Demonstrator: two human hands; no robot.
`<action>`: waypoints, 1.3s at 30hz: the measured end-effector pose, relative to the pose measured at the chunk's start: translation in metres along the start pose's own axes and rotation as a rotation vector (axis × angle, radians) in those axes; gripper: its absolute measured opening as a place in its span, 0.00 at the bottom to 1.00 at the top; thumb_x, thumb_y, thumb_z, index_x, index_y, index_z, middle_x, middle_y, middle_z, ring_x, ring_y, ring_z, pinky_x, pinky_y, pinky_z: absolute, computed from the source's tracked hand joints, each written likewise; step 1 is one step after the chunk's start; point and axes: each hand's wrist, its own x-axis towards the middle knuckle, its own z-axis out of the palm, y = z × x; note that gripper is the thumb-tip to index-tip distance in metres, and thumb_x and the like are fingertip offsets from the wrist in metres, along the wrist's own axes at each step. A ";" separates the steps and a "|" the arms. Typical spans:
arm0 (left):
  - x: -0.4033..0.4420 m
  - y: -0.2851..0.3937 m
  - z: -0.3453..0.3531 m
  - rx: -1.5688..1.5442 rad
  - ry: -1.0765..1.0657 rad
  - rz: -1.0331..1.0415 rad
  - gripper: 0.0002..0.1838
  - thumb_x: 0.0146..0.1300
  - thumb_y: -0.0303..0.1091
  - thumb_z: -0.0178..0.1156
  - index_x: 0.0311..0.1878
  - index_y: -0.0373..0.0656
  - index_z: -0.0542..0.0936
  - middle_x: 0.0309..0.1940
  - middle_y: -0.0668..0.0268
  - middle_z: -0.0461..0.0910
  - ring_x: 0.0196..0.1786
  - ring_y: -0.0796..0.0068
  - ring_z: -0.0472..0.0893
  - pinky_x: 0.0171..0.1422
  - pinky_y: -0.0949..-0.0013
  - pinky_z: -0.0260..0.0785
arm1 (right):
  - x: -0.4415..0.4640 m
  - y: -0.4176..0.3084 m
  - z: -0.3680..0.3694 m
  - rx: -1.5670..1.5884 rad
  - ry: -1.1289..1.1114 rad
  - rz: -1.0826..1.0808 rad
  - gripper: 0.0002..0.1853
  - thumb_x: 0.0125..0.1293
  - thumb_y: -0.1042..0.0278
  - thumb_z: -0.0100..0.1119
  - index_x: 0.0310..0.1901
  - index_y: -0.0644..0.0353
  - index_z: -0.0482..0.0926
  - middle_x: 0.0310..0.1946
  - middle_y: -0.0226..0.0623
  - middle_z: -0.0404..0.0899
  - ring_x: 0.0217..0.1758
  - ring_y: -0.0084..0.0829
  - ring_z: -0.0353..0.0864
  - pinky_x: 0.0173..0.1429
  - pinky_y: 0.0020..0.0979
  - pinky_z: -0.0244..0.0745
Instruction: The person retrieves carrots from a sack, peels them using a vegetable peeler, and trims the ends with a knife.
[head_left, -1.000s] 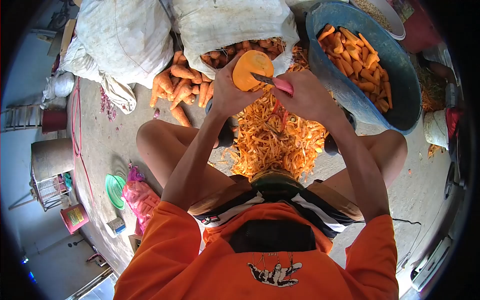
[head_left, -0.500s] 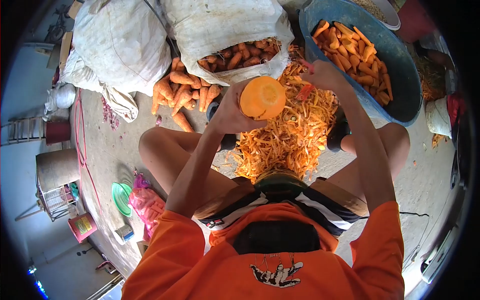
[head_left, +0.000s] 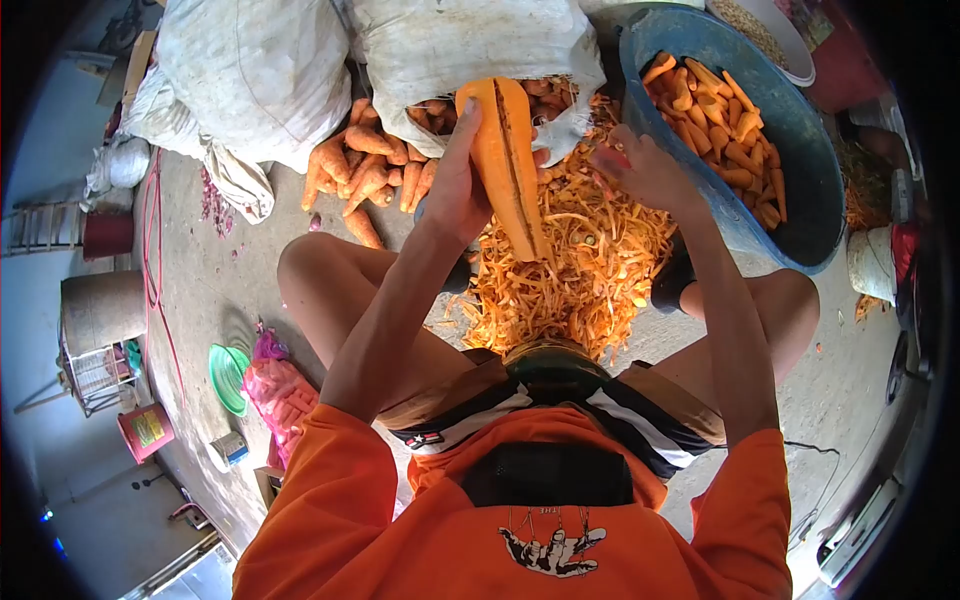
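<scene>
A large peeled carrot (head_left: pixel 505 160) with a long dark split down its length is held by my left hand (head_left: pixel 465 185), its thick end up and its narrow end pointing toward me. To the right of it, my right hand (head_left: pixel 650 172) is closed round the red-pink handle of a knife (head_left: pixel 608 160); the blade is hard to make out. Below both hands a heap of orange peelings (head_left: pixel 575 270) lies on the floor between my feet.
A blue tub (head_left: pixel 810 200) with peeled carrots stands at the upper right. White sacks (head_left: pixel 250 80) fill the upper left, one open, with unpeeled carrots (head_left: pixel 365 170) spilled before it. A green basket (head_left: pixel 229 378) and pink bag (head_left: pixel 280 400) lie lower left.
The carrot has turned from end-on to lengthwise, showing its split side. My right hand moved away from the carrot to the right and has since come slightly lower, with the knife still in it.
</scene>
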 end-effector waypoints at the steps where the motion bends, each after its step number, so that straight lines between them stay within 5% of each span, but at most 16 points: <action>1: 0.005 -0.002 -0.008 0.007 0.004 0.023 0.36 0.77 0.66 0.50 0.67 0.42 0.73 0.51 0.58 0.81 0.51 0.62 0.84 0.55 0.58 0.80 | 0.002 -0.003 -0.002 -0.001 -0.006 -0.010 0.30 0.76 0.37 0.58 0.59 0.60 0.73 0.36 0.48 0.80 0.41 0.46 0.83 0.48 0.43 0.74; 3: 0.009 -0.003 -0.017 0.010 0.016 0.054 0.36 0.75 0.68 0.53 0.65 0.42 0.74 0.49 0.60 0.80 0.48 0.64 0.84 0.54 0.61 0.81 | 0.008 -0.007 -0.019 0.208 -0.043 -0.194 0.23 0.82 0.44 0.52 0.54 0.59 0.72 0.34 0.43 0.75 0.40 0.39 0.78 0.48 0.40 0.72; 7: 0.010 -0.003 -0.013 -0.044 0.099 0.023 0.36 0.75 0.71 0.49 0.60 0.43 0.76 0.42 0.62 0.79 0.41 0.68 0.82 0.45 0.64 0.79 | -0.012 -0.053 -0.044 0.448 -0.058 -0.158 0.22 0.84 0.47 0.48 0.51 0.62 0.72 0.32 0.49 0.78 0.36 0.48 0.78 0.42 0.50 0.69; 9: 0.011 -0.004 -0.008 -0.095 0.106 0.015 0.38 0.76 0.72 0.46 0.59 0.42 0.77 0.38 0.62 0.79 0.38 0.68 0.81 0.42 0.65 0.78 | -0.018 -0.064 -0.046 0.528 0.098 -0.338 0.22 0.84 0.47 0.47 0.50 0.63 0.72 0.29 0.48 0.76 0.32 0.46 0.77 0.41 0.47 0.69; 13: 0.012 -0.007 -0.004 -0.050 0.125 0.029 0.39 0.76 0.73 0.44 0.60 0.43 0.77 0.39 0.62 0.80 0.39 0.67 0.82 0.42 0.63 0.79 | -0.025 -0.074 -0.057 0.660 -0.088 -0.211 0.20 0.85 0.51 0.46 0.52 0.63 0.72 0.29 0.48 0.76 0.31 0.44 0.77 0.42 0.45 0.70; 16: 0.012 -0.007 0.001 -0.039 0.127 0.041 0.39 0.75 0.73 0.44 0.61 0.43 0.78 0.42 0.62 0.81 0.40 0.66 0.83 0.42 0.63 0.79 | -0.027 -0.082 -0.061 0.585 0.013 -0.248 0.24 0.81 0.46 0.55 0.54 0.64 0.73 0.34 0.49 0.80 0.33 0.42 0.78 0.44 0.44 0.73; 18: 0.013 -0.008 0.001 -0.016 0.149 0.049 0.39 0.75 0.74 0.44 0.61 0.44 0.78 0.43 0.62 0.82 0.41 0.66 0.83 0.42 0.62 0.79 | -0.034 -0.095 -0.063 0.468 -0.005 -0.161 0.35 0.65 0.40 0.73 0.56 0.64 0.73 0.45 0.51 0.84 0.42 0.46 0.85 0.52 0.42 0.78; 19: 0.014 -0.010 -0.001 -0.007 0.122 0.056 0.39 0.75 0.74 0.44 0.61 0.44 0.78 0.44 0.62 0.82 0.41 0.66 0.83 0.42 0.62 0.79 | -0.036 -0.098 -0.062 0.470 -0.005 -0.158 0.35 0.65 0.40 0.73 0.56 0.64 0.73 0.45 0.51 0.84 0.42 0.46 0.85 0.52 0.42 0.78; 21: 0.016 -0.012 -0.004 0.002 0.094 0.058 0.40 0.75 0.74 0.44 0.61 0.44 0.78 0.45 0.63 0.82 0.42 0.66 0.84 0.43 0.62 0.79 | -0.039 -0.102 -0.059 0.412 0.027 -0.189 0.50 0.46 0.39 0.86 0.60 0.66 0.71 0.57 0.54 0.83 0.56 0.47 0.86 0.60 0.43 0.78; 24: 0.015 -0.014 -0.002 -0.009 0.064 0.068 0.35 0.76 0.70 0.48 0.65 0.47 0.76 0.48 0.67 0.81 0.47 0.70 0.83 0.51 0.62 0.80 | -0.037 -0.106 -0.056 0.394 0.000 -0.160 0.53 0.37 0.41 0.89 0.59 0.66 0.70 0.57 0.54 0.83 0.61 0.54 0.84 0.64 0.47 0.78; 27: 0.018 -0.016 -0.001 -0.004 0.072 0.075 0.34 0.77 0.69 0.48 0.65 0.47 0.76 0.48 0.67 0.81 0.48 0.72 0.82 0.53 0.63 0.79 | -0.038 -0.107 -0.055 0.408 0.027 -0.167 0.52 0.38 0.44 0.89 0.59 0.66 0.70 0.57 0.56 0.83 0.62 0.56 0.83 0.64 0.48 0.78; 29: 0.022 -0.018 -0.001 0.051 0.133 0.117 0.40 0.74 0.74 0.43 0.62 0.44 0.76 0.44 0.62 0.82 0.44 0.66 0.84 0.42 0.62 0.79 | -0.038 -0.108 -0.058 0.394 0.019 -0.162 0.51 0.38 0.45 0.89 0.59 0.65 0.70 0.56 0.56 0.83 0.61 0.56 0.83 0.64 0.48 0.78; 39: 0.017 -0.010 0.006 0.135 0.167 0.124 0.40 0.74 0.74 0.44 0.61 0.43 0.77 0.44 0.62 0.82 0.43 0.68 0.84 0.42 0.63 0.80 | -0.041 -0.110 -0.050 0.400 0.061 -0.259 0.52 0.40 0.48 0.90 0.59 0.65 0.65 0.55 0.58 0.83 0.61 0.58 0.83 0.64 0.48 0.79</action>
